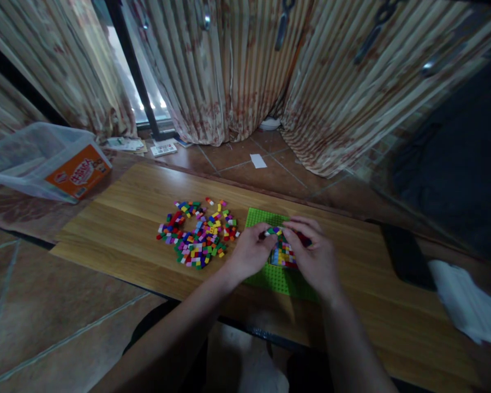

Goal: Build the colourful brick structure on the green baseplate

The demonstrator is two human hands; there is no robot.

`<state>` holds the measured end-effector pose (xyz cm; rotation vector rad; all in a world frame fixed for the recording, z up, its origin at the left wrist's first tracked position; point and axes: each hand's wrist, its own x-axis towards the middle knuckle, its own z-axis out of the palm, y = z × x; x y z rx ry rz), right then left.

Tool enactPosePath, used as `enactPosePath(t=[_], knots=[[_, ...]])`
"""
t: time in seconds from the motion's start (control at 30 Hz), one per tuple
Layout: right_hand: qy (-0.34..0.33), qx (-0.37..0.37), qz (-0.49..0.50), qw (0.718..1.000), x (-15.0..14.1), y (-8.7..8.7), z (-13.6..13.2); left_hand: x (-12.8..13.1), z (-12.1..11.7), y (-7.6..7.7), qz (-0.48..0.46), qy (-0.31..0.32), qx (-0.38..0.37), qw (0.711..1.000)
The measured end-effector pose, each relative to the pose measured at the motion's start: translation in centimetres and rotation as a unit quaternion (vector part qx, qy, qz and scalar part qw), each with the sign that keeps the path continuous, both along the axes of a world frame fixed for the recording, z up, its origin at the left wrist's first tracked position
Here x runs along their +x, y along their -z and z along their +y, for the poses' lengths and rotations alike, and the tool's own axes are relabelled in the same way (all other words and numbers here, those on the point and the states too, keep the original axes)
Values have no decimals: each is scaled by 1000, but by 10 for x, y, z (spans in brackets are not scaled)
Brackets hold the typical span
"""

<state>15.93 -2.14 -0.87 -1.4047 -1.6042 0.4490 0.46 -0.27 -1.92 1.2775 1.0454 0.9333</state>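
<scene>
A green studded baseplate (pixel 276 281) lies on the wooden table, with a built block of multicoloured toy bricks (pixel 284 255) on it. Over this build, my left hand (pixel 251 248) comes in from the left, its thumb and fingers closed at a small row of green, yellow and blue toy bricks (pixel 275 231). From the right, my right hand (pixel 313 251) curls its thumb and fingers about the same row and dark red bricks beside it. My fingers partly cover the build, so the exact contact points are hidden.
A loose pile of small coloured toy bricks (pixel 204 234) spreads left of the baseplate. A clear plastic tub (pixel 36 158) with an orange label stands at the far left. On the right lie a black flat object (pixel 409 256) and something white and folded (pixel 468 300). Curtains (pixel 245 71) hang behind.
</scene>
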Motion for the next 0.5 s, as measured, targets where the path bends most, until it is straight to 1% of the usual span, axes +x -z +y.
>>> enactPosePath(t=[0.07,0.2,0.37,0.5], knots=[[-11,2,-14,1000,-2,-1,0,0,-1,-2,4,8,19,1000],[-12,14,-18,1000,-5,-1,-1,1,-5,-6,22,6,40,999],[23,37,-53,998,-13,-2,-5,5,-10,-8,54,-33,60,996],[46,70,-90,992,-20,0,-7,9,-12,-9,54,-55,50,996]])
